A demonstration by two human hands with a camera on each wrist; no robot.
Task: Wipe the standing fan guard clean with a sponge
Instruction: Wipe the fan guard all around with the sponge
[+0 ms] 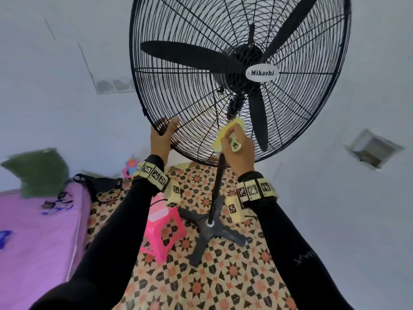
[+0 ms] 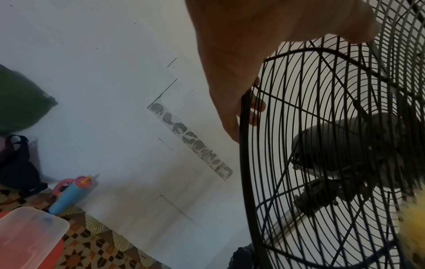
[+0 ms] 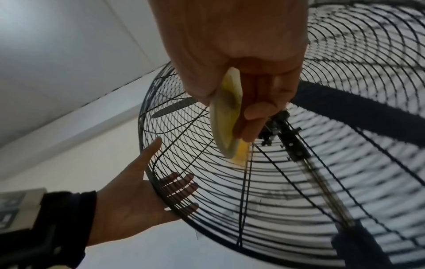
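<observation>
Head view: fan guard point(image 1: 223, 63) fills the upper frame, tilted toward the camera. Left hand point(image 1: 161, 137) grips the guard's lower-left rim, fingers hooked over the wire, bracing it. Right hand point(image 1: 239, 148) is closed around the pale handle of the yellow sponge point(image 1: 225, 133), which is pressed on the lower wires near the pole point(image 1: 215, 191). Judgement: work along the wires with light pressure, keeping the brace firm so the head does not swing. Left wrist view: left hand point(image 2: 230, 72) has its fingers curled behind the rim and poking through the guard point(image 2: 322, 145); sponge point(image 2: 411, 227) is a yellow blur at far right. Right wrist view: right hand point(image 3: 230, 54) is clamped on the sponge point(image 3: 227, 118), whose tip touches the guard point(image 3: 276, 182); left hand point(image 3: 138, 196) cups the rim, palm up, thumb straight.
</observation>
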